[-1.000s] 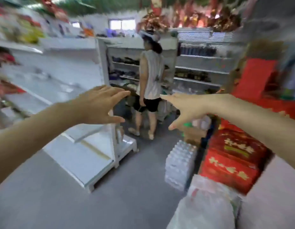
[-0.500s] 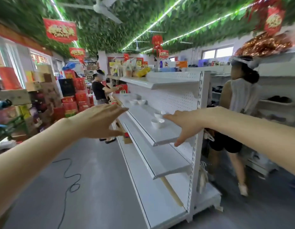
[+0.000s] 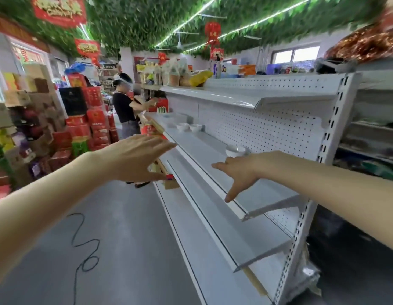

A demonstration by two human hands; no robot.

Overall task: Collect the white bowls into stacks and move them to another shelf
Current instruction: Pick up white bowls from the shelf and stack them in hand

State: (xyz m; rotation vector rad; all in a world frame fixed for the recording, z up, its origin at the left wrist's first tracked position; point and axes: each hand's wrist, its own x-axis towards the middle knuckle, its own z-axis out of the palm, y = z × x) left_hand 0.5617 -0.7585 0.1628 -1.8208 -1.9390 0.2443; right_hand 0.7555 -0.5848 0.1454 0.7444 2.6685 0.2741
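Observation:
A small white bowl [image 3: 235, 150] stands on the middle white shelf [image 3: 200, 148], just beyond my right hand [image 3: 239, 171]. That hand hovers over the shelf, palm down, fingers spread, holding nothing. Two more white bowls [image 3: 189, 127] sit side by side farther along the same shelf. My left hand [image 3: 136, 158] is stretched out over the aisle left of the shelf's front edge, open and empty.
The white shelving unit has a top shelf [image 3: 213, 96] with packaged goods, and lower shelves [image 3: 215, 216] below. A person in black [image 3: 125, 111] stands at the far end. Red boxes [image 3: 81, 128] are stacked at left. A black cable [image 3: 83, 249] lies on the grey floor.
The view has swung from the aisle end onto the shelving unit and come closer. My right hand has moved over the middle shelf, near the closest bowl. Both hands stay empty.

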